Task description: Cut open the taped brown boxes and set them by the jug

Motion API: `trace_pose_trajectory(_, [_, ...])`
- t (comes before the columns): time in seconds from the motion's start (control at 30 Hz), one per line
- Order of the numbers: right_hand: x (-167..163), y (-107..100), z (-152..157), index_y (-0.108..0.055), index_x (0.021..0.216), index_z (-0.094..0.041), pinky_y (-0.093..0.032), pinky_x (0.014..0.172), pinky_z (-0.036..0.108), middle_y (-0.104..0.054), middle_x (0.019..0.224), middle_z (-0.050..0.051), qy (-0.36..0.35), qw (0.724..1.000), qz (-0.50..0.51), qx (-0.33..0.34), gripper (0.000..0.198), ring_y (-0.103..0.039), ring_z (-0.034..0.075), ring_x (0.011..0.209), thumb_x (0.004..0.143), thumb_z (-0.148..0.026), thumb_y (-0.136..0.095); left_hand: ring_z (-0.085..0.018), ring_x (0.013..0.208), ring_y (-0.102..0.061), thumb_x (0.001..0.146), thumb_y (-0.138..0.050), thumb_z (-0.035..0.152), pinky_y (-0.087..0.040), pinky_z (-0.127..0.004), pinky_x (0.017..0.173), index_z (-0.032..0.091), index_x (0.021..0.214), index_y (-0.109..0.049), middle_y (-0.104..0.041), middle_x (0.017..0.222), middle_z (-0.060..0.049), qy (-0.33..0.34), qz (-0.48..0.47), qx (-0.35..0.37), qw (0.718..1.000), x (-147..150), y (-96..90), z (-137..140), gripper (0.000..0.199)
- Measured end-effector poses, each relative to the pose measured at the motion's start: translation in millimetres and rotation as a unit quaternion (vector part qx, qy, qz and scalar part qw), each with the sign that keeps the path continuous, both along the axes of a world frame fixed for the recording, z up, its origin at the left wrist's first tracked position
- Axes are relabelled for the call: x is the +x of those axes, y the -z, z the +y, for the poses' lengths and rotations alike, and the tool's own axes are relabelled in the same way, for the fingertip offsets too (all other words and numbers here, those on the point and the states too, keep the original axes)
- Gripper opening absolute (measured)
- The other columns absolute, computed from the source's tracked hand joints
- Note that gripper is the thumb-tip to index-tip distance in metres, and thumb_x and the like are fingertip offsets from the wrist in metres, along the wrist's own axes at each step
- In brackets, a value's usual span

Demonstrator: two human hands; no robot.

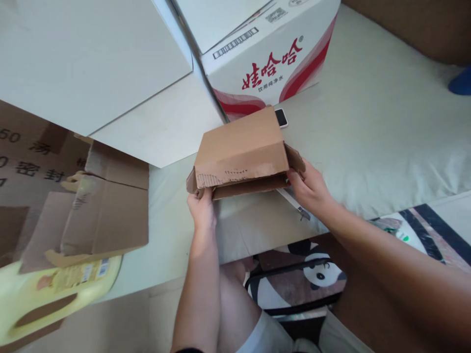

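Note:
A small brown cardboard box (239, 139) lies on its side in front of me, its open end turned my way. Its end flaps stick out to both sides, and the top edge looks torn and rough. My left hand (202, 208) grips the lower left corner and flap. At the right corner, my right hand (307, 184) has its thumb and fingers round the flap. Just below the box, near my right hand, a utility knife (292, 202) lies on the pale cloth. The inside of the box is mostly in shadow.
A white printed water carton (272, 73) stands behind the box, a phone (281, 118) beside it. White boxes (158, 132) rise at the left. An opened cardboard box (106, 215) and a yellow jug (62, 294) sit lower left. A panda-print bag (294, 284) is below the cloth's edge.

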State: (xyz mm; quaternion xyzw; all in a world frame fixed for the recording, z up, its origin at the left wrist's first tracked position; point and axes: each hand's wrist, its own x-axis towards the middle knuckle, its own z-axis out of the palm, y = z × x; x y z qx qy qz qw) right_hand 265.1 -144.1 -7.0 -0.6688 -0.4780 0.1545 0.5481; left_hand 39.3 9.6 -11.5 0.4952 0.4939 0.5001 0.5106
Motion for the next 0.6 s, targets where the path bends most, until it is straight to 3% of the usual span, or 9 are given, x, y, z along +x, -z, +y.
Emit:
trace_pose_trajectory(0.27, [1.6, 7.3, -1.3, -0.059, 0.139, -0.027, -0.055, 0.103, 0.054, -0.07, 0.134, 0.01, 0.014, 0.999, -0.025, 0.015, 0.059, -0.066, 0.034, 0.123, 0.081, -0.023, -0.062, -0.027, 0.114, -0.074, 0.062, -0.093, 0.036, -0.059, -0.037, 0.102, 0.016, 0.101, -0.079, -0.08, 0.11, -0.01, -0.016, -0.011, -0.012, 1.0, 5.2, -6.1, -5.8, 0.046])
trace_pose_trajectory(0.47, [-0.6, 8.6, -2.1, -0.06, 0.14, -0.027, -0.06, 0.078, 0.046, -0.07, 0.131, 0.012, 0.036, 0.999, -0.015, -0.024, 0.063, -0.069, 0.029, 0.099, 0.077, -0.024, -0.064, -0.025, 0.105, -0.076, 0.062, -0.093, 0.035, -0.062, -0.033, 0.089, 0.018, 0.105, -0.078, -0.079, 0.108, -0.009, -0.011, -0.034, -0.033, 0.999, 5.7, -4.9, -7.6, 0.049])
trace_pose_trajectory(0.6, [-1.9, 7.5, -2.6, -0.059, 0.141, -0.026, -0.059, 0.074, 0.043, -0.069, 0.131, 0.012, 0.039, 0.999, -0.014, -0.027, 0.064, -0.067, 0.028, 0.1, 0.077, -0.023, -0.064, -0.027, 0.105, -0.075, 0.062, -0.093, 0.037, -0.062, -0.035, 0.088, 0.018, 0.103, -0.078, -0.079, 0.107, -0.01, -0.014, -0.026, -0.034, 0.999, 6.6, -5.9, -7.6, 0.048])
